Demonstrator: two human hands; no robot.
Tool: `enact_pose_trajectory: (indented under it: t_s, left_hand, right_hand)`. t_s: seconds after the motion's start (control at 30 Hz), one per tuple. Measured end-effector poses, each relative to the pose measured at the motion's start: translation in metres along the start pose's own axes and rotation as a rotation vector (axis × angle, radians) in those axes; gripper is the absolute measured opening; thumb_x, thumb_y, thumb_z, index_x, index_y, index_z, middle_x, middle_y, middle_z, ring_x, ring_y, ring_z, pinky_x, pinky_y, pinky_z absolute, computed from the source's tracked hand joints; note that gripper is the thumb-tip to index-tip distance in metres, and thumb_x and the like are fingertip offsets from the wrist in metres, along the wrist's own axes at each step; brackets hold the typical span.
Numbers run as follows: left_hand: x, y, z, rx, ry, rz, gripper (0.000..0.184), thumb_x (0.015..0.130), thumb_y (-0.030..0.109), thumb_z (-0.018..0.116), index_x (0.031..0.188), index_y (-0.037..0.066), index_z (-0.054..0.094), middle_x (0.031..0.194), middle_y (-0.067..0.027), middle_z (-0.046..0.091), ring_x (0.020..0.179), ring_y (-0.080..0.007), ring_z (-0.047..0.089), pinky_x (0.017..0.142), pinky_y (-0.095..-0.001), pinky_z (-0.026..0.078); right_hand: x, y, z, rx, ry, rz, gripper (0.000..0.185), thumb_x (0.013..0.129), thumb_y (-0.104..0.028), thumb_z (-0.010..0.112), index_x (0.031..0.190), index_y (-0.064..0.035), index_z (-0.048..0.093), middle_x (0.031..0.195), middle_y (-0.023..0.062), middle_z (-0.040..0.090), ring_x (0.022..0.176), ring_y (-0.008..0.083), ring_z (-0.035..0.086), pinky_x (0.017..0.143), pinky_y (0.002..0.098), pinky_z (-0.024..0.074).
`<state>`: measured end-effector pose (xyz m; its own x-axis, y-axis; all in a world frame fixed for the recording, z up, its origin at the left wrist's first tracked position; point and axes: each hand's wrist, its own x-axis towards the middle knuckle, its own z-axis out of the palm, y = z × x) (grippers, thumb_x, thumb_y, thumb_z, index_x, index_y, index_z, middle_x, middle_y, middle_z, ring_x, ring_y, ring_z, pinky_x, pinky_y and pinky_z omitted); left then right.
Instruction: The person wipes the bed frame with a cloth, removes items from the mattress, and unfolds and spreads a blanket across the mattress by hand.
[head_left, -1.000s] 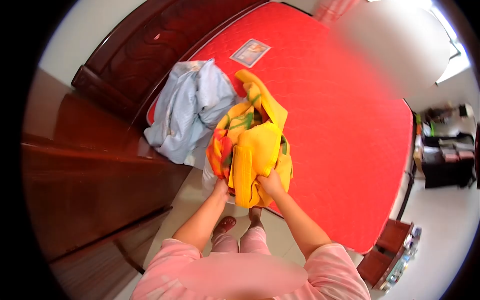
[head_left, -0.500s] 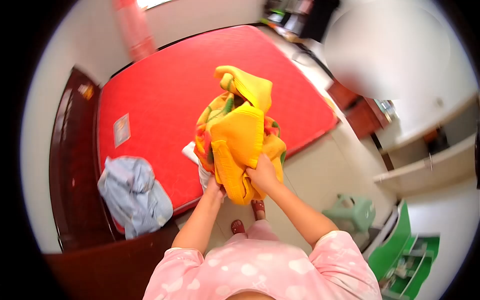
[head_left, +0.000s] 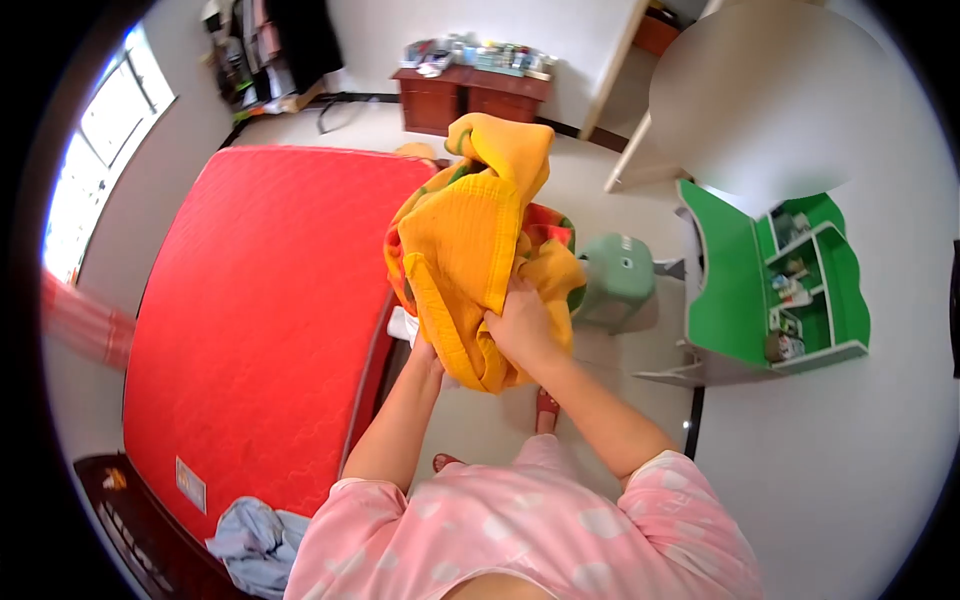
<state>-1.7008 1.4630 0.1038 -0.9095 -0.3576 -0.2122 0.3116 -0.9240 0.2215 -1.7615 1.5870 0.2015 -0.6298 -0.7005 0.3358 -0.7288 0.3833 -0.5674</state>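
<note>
A bunched yellow-orange blanket [head_left: 460,250] with red and green patches is held up in front of my body, one end folded over at the top. My right hand [head_left: 520,322] is closed on its front lower part, fingers sunk partly into the folds. Under the bundle's lower left side, my left hand [head_left: 428,357] supports it, its fingers mostly hidden by the fabric. A piece of white cloth [head_left: 403,325] shows beneath the blanket near my left hand; whether I hold it too is unclear.
A bare red mattress [head_left: 270,290] lies to my left, with light blue clothing [head_left: 255,545] by its near corner. Right of the blanket stands a green stool [head_left: 617,275], then a green desk with shelves [head_left: 735,300]. Red-brown cabinets [head_left: 430,105] holding bottles stand by the far wall.
My view has turned to the right, so the mattress sits further left and the stool and green desk are nearer the middle. Both hands keep hold of the blanket.
</note>
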Motion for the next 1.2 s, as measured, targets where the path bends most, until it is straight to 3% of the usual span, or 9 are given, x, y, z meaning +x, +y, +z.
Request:
enact_pose_trajectory:
  t_s: [0.33, 0.57, 0.63, 0.8, 0.87, 0.9, 1.0, 1.03, 1.2]
  left_hand:
    - [0.165, -0.223, 0.151, -0.05, -0.259, -0.355, 0.042, 0.086, 0.031, 0.052, 0.117, 0.003, 0.048, 0.112, -0.0143, 0.055, 0.099, -0.0243, 0.056, 0.086, -0.0387, 0.047]
    - [0.236, -0.394, 0.229, -0.046, -0.4, -0.732, 0.043, 0.085, 0.032, 0.052, 0.116, 0.003, 0.049, 0.112, -0.0145, 0.056, 0.099, -0.0241, 0.056, 0.088, -0.039, 0.046]
    - [0.252, -0.436, 0.232, -0.017, -0.403, -0.85, 0.043, 0.085, 0.032, 0.052, 0.116, 0.003, 0.05, 0.112, -0.0145, 0.056, 0.1, -0.0241, 0.056, 0.088, -0.039, 0.045]
    - [0.283, -0.525, 0.162, 0.363, -0.26, -1.096, 0.051, 0.084, 0.037, 0.053, 0.122, 0.003, 0.045, 0.117, -0.0114, 0.053, 0.103, -0.0232, 0.054, 0.094, -0.0398, 0.041]
    - [0.292, -0.557, 0.128, 1.009, -0.06, -0.986, 0.034, 0.081, 0.028, 0.057, 0.112, 0.015, 0.054, 0.099, -0.0022, 0.061, 0.084, -0.0159, 0.059, 0.077, -0.0334, 0.045]
    - [0.286, -0.56, 0.131, 1.06, -0.052, -0.963, 0.033, 0.081, 0.026, 0.057, 0.112, 0.017, 0.053, 0.099, -0.0006, 0.061, 0.083, -0.0153, 0.058, 0.074, -0.0322, 0.044]
    - [0.282, -0.572, 0.133, 1.103, -0.109, -0.845, 0.046, 0.079, 0.018, 0.058, 0.123, 0.02, 0.043, 0.11, 0.0009, 0.055, 0.093, -0.0167, 0.055, 0.08, -0.0367, 0.042]
    - [0.283, -0.572, 0.133, 1.083, -0.164, -0.852, 0.049, 0.079, 0.017, 0.058, 0.125, 0.021, 0.04, 0.112, 0.001, 0.054, 0.096, -0.0174, 0.054, 0.082, -0.0379, 0.041]
    - [0.281, -0.549, 0.162, 1.101, -0.159, -0.92, 0.063, 0.074, 0.017, 0.064, 0.129, 0.022, 0.032, 0.122, 0.0018, 0.047, 0.111, -0.0192, 0.043, 0.092, -0.041, 0.033]
  right_hand:
    - [0.041, 0.173, -0.211, -0.278, 0.214, 0.05, 0.036, 0.065, -0.006, 0.059, 0.1, 0.0024, 0.052, 0.102, 0.0183, 0.054, 0.094, 0.0364, 0.048, 0.083, 0.0418, 0.0403]
    - [0.03, 0.283, -0.355, -0.411, 0.356, 0.32, 0.045, 0.068, -0.009, 0.057, 0.111, 0.0001, 0.048, 0.106, 0.0155, 0.054, 0.094, 0.0339, 0.048, 0.085, 0.0392, 0.0398]
    - [0.022, 0.321, -0.377, -0.404, 0.378, 0.403, 0.04, 0.067, -0.009, 0.057, 0.106, 0.0009, 0.05, 0.105, 0.0176, 0.054, 0.094, 0.0365, 0.048, 0.086, 0.0403, 0.0396]
    - [-0.037, 0.432, -0.382, -0.513, 0.246, 0.694, 0.043, 0.069, -0.011, 0.057, 0.11, 0.0011, 0.05, 0.111, 0.0171, 0.052, 0.1, 0.0343, 0.048, 0.088, 0.0408, 0.0383]
    - [-0.073, 0.491, -0.362, -0.605, 0.086, 0.794, 0.046, 0.071, -0.013, 0.057, 0.115, -0.0011, 0.047, 0.115, 0.0169, 0.05, 0.104, 0.034, 0.046, 0.09, 0.0404, 0.0379]
    - [-0.09, 0.516, -0.353, -0.65, 0.003, 0.835, 0.048, 0.073, -0.014, 0.057, 0.118, -0.0022, 0.046, 0.117, 0.0168, 0.049, 0.106, 0.0339, 0.045, 0.09, 0.0403, 0.0377]
    - [-0.12, 0.555, -0.335, -0.381, 0.51, 1.037, 0.049, 0.076, -0.017, 0.057, 0.122, -0.0068, 0.043, 0.12, 0.0174, 0.047, 0.109, 0.0361, 0.043, 0.09, 0.0399, 0.038]
    - [-0.123, 0.556, -0.343, -0.213, 0.478, 1.126, 0.049, 0.078, -0.019, 0.057, 0.124, -0.0099, 0.041, 0.122, 0.0186, 0.045, 0.11, 0.0379, 0.042, 0.089, 0.0406, 0.0385]
    - [-0.126, 0.561, -0.351, -0.264, 0.297, 1.091, 0.059, 0.079, -0.017, 0.054, 0.132, -0.008, 0.029, 0.133, 0.0176, 0.033, 0.12, 0.0362, 0.032, 0.098, 0.0402, 0.0315]
